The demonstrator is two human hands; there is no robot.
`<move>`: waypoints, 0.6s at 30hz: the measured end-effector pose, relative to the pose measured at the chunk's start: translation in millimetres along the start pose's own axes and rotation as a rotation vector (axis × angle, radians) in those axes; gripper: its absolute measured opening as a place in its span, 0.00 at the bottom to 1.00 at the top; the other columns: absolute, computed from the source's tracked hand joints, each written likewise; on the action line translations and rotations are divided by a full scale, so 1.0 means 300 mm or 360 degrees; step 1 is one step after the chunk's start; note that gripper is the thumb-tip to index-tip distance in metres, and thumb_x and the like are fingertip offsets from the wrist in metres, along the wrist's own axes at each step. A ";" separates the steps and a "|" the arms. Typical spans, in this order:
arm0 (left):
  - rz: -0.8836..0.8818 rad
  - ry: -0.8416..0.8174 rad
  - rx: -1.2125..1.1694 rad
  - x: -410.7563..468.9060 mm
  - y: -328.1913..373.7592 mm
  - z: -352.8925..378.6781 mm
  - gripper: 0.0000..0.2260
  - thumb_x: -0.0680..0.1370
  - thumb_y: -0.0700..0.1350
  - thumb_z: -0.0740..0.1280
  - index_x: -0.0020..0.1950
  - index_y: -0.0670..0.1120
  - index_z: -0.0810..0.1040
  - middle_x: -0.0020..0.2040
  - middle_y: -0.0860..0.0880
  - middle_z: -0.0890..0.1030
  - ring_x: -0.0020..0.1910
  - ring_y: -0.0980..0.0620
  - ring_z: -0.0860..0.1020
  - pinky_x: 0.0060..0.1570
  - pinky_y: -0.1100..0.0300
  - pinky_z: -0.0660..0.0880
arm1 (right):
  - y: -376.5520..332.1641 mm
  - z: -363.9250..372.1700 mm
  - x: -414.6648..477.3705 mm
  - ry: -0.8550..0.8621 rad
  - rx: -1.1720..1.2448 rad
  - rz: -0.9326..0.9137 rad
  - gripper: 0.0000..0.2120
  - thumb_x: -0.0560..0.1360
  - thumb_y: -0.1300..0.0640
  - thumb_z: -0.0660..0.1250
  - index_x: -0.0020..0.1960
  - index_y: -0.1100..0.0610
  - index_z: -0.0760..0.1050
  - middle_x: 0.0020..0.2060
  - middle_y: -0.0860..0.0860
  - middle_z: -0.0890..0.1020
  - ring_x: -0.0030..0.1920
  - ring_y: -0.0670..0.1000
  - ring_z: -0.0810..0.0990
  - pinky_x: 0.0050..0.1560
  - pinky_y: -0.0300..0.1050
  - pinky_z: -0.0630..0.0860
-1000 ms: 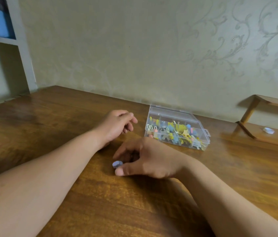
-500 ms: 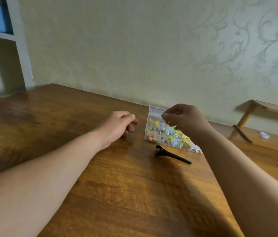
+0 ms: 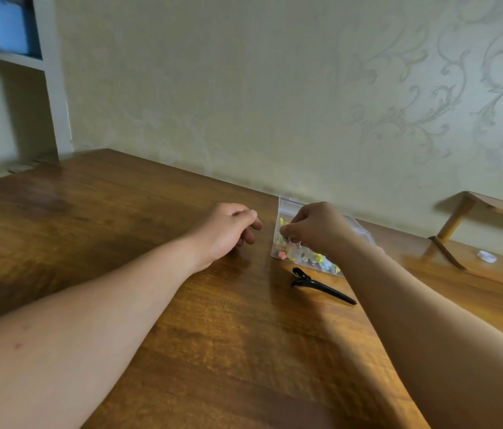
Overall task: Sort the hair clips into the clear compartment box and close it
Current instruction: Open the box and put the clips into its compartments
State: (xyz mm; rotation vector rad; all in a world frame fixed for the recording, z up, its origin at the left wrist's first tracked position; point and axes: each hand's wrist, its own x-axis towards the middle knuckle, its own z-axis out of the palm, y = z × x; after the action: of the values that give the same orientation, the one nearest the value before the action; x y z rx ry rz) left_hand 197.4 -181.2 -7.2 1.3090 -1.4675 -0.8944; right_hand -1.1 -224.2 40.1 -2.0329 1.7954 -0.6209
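Where it lay nearest: the black hair clip (image 3: 321, 285) rested flat on the worktop (image 3: 213, 335), just in front of the box and beside the right forearm, held by nothing.
Black clip, handling: it looked light, stiff and glossy, likely slippery along its narrow tapered beak; the wider hinged end at its left seemed the surest place to pinch it.
Left hand: the left hand (image 3: 228, 232) rested on the worktop a little left of the box, its fingers (image 3: 248, 213) curled loosely inward with nothing in them.
Right hand: the right hand (image 3: 318, 229) hovered over the left part of the box, fingertips (image 3: 287, 233) bunched together and pointing down; whether they pinched a small clip could not be told, as the hand hid it.
Box: the clear compartment box (image 3: 287, 207) sat near the wall, lid open, with small coloured clips (image 3: 306, 258) inside.
Box, handling: thin rigid plastic, light enough to skid when pushed, so closing it would likely want one hand steadying the base.
Small clips, handling: tiny and light, best taken by fingertip pinch.
Far right: a wooden stand (image 3: 460, 218) stood well apart.
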 end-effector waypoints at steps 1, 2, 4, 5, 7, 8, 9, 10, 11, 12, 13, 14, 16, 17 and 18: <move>-0.0002 0.0001 0.0001 -0.001 0.002 0.001 0.15 0.88 0.49 0.61 0.52 0.46 0.86 0.41 0.45 0.84 0.42 0.51 0.78 0.44 0.58 0.73 | -0.002 0.005 0.004 0.0006 -0.0018 0.0000 0.08 0.75 0.51 0.78 0.44 0.55 0.84 0.41 0.51 0.88 0.45 0.54 0.87 0.50 0.54 0.87; -0.0004 0.0002 0.0005 -0.002 0.003 0.001 0.15 0.88 0.49 0.61 0.52 0.46 0.86 0.41 0.45 0.84 0.42 0.51 0.78 0.43 0.58 0.72 | -0.004 0.010 0.008 0.0013 -0.0036 -0.0001 0.08 0.75 0.51 0.78 0.44 0.54 0.84 0.40 0.51 0.88 0.44 0.53 0.87 0.49 0.53 0.86; -0.0003 0.0002 0.0020 -0.004 0.006 0.000 0.15 0.88 0.49 0.61 0.53 0.46 0.86 0.41 0.45 0.84 0.42 0.51 0.78 0.43 0.58 0.72 | -0.006 0.019 0.009 0.0031 -0.0069 0.0012 0.08 0.75 0.50 0.78 0.44 0.54 0.84 0.40 0.51 0.87 0.43 0.53 0.86 0.46 0.51 0.85; -0.0001 -0.0001 0.0029 -0.005 0.007 0.000 0.15 0.88 0.49 0.61 0.53 0.46 0.86 0.41 0.46 0.84 0.42 0.51 0.78 0.44 0.58 0.72 | -0.005 0.024 0.008 0.0043 -0.0095 0.0021 0.09 0.75 0.49 0.78 0.44 0.54 0.84 0.40 0.51 0.87 0.43 0.54 0.86 0.44 0.50 0.83; 0.0003 -0.0002 0.0038 -0.006 0.006 -0.002 0.15 0.88 0.49 0.61 0.52 0.47 0.86 0.41 0.46 0.84 0.42 0.52 0.78 0.45 0.58 0.73 | 0.000 0.032 -0.002 0.0072 -0.0128 0.0026 0.09 0.76 0.48 0.77 0.44 0.53 0.85 0.39 0.51 0.86 0.41 0.53 0.85 0.40 0.47 0.81; 0.0006 0.0000 0.0038 -0.005 0.004 -0.003 0.15 0.87 0.49 0.61 0.52 0.47 0.86 0.41 0.47 0.84 0.41 0.52 0.78 0.45 0.57 0.74 | 0.006 0.031 -0.011 0.0096 -0.0124 0.0016 0.10 0.77 0.47 0.77 0.43 0.53 0.85 0.37 0.51 0.85 0.40 0.53 0.84 0.39 0.47 0.81; 0.0008 0.0002 0.0033 -0.005 0.004 -0.004 0.15 0.87 0.49 0.61 0.52 0.47 0.86 0.41 0.47 0.84 0.41 0.52 0.78 0.46 0.57 0.74 | 0.012 0.025 -0.021 0.0133 -0.0107 0.0000 0.11 0.78 0.47 0.76 0.42 0.53 0.85 0.36 0.50 0.85 0.39 0.53 0.84 0.40 0.49 0.81; 0.0009 0.0002 0.0029 -0.004 0.002 -0.003 0.15 0.87 0.49 0.61 0.52 0.46 0.86 0.41 0.47 0.84 0.41 0.52 0.78 0.46 0.57 0.74 | 0.020 0.013 -0.035 0.0175 -0.0078 -0.0019 0.11 0.78 0.47 0.75 0.41 0.53 0.84 0.35 0.50 0.85 0.38 0.52 0.84 0.41 0.50 0.82; 0.0013 -0.0002 0.0032 -0.005 0.002 -0.003 0.15 0.87 0.48 0.61 0.52 0.46 0.86 0.41 0.47 0.84 0.42 0.52 0.79 0.46 0.56 0.74 | 0.029 -0.003 -0.052 0.0216 -0.0036 -0.0040 0.11 0.79 0.47 0.74 0.41 0.52 0.84 0.34 0.49 0.84 0.37 0.52 0.83 0.40 0.49 0.81; 0.0018 -0.0004 0.0040 -0.005 0.003 -0.002 0.15 0.87 0.48 0.61 0.52 0.46 0.86 0.41 0.47 0.84 0.42 0.52 0.79 0.46 0.57 0.75 | 0.040 -0.021 -0.072 0.0247 0.0009 -0.0060 0.11 0.80 0.47 0.73 0.42 0.52 0.83 0.34 0.48 0.84 0.37 0.51 0.82 0.38 0.46 0.78; 0.0027 -0.0007 0.0052 -0.006 0.005 -0.001 0.15 0.87 0.48 0.61 0.52 0.46 0.86 0.41 0.47 0.84 0.42 0.52 0.79 0.46 0.57 0.75 | 0.050 -0.040 -0.096 0.0273 0.0055 -0.0085 0.10 0.80 0.48 0.73 0.43 0.52 0.83 0.34 0.47 0.83 0.36 0.49 0.80 0.36 0.44 0.75; 0.0036 -0.0011 0.0067 -0.007 0.007 -0.001 0.15 0.88 0.48 0.61 0.53 0.46 0.86 0.42 0.46 0.84 0.42 0.52 0.79 0.46 0.58 0.75 | 0.062 -0.057 -0.120 0.0293 0.0106 -0.0117 0.10 0.80 0.48 0.72 0.43 0.51 0.83 0.34 0.47 0.83 0.34 0.48 0.79 0.35 0.42 0.73; 0.0053 -0.0024 0.0101 -0.013 0.012 0.000 0.15 0.88 0.48 0.60 0.54 0.45 0.86 0.44 0.44 0.84 0.44 0.51 0.80 0.46 0.58 0.75 | 0.085 -0.081 -0.174 0.0322 0.0191 -0.0198 0.09 0.81 0.48 0.72 0.44 0.51 0.84 0.36 0.46 0.84 0.34 0.44 0.79 0.35 0.42 0.73; 0.0059 -0.0026 0.0112 -0.014 0.013 -0.001 0.15 0.88 0.48 0.60 0.54 0.46 0.85 0.45 0.44 0.85 0.45 0.51 0.81 0.46 0.58 0.76 | 0.097 -0.088 -0.203 0.0329 0.0210 -0.0246 0.09 0.81 0.48 0.72 0.44 0.50 0.84 0.35 0.45 0.84 0.34 0.42 0.79 0.36 0.40 0.72; 0.0058 -0.0030 0.0120 -0.016 0.013 -0.001 0.15 0.88 0.48 0.60 0.54 0.46 0.85 0.46 0.44 0.85 0.46 0.50 0.81 0.47 0.57 0.76 | 0.110 -0.092 -0.231 0.0321 0.0207 -0.0289 0.09 0.81 0.48 0.72 0.43 0.49 0.84 0.34 0.42 0.84 0.33 0.39 0.78 0.35 0.36 0.71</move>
State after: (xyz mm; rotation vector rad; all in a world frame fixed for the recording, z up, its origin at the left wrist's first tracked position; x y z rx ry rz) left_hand 196.6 -175.9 -4.2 1.3274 -1.5478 -0.8368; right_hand -50.3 -159.2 39.6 -2.1228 1.6371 -1.0017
